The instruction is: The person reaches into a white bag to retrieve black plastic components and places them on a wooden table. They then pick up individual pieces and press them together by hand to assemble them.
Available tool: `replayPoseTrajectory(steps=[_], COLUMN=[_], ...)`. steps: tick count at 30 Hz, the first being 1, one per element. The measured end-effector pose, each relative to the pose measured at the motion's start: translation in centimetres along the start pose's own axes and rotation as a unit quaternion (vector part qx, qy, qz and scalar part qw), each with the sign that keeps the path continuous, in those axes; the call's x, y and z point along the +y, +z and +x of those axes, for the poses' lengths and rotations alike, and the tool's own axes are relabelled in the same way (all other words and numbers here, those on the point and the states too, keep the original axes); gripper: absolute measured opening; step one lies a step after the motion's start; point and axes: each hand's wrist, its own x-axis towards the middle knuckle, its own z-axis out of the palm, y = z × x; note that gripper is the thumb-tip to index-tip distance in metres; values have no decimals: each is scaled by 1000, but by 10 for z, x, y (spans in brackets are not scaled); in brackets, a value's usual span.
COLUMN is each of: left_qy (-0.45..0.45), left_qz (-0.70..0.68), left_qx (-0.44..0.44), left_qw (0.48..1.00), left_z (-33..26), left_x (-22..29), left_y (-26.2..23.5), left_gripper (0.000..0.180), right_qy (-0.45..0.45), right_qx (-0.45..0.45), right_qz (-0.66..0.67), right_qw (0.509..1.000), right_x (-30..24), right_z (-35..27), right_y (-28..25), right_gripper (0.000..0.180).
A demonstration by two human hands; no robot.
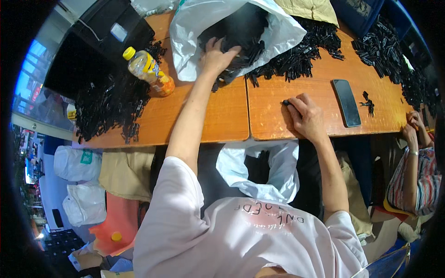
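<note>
My left hand (219,56) reaches into the mouth of a white woven bag (185,51) lying on the table. Its fingers are spread over the small black plastic pieces (245,28) heaped inside. Close to the table's front edge, my right hand (307,118) rests with thumb and fingers pinched on a small black piece (285,102); its exact kind is too small to make out. More loose black pieces (296,60) spill beside the bag. Below the table edge, in front of me, an opened white bag (232,169) shows dark contents.
A bottle with a yellow cap (150,72) stands left of the bag, beside a large black pile (111,102). A phone (346,103) lies right of my right hand, near a few loose black bits (367,104). At far right, another person's hands (412,127) are at the table.
</note>
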Motion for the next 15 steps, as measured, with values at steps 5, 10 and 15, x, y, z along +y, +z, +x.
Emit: replayPoseTrajectory(steps=[5, 10, 15], left_qy=[92, 84, 128], left_qz=[-108, -17, 117], left_qx=[5, 84, 84], left_qw=[990, 993, 981], left_z=[-31, -90, -138], left_x=[-3, -10, -49], left_y=[-29, -65, -56], left_gripper=[66, 34, 25], right_qy=[-39, -38, -20], right_qx=[39, 53, 42], right_qz=[-6, -50, -55], right_qw=[998, 997, 997], right_x=[3, 10, 7], right_z=[-1, -8, -10], right_y=[6, 5, 8], right_gripper=[11, 12, 12])
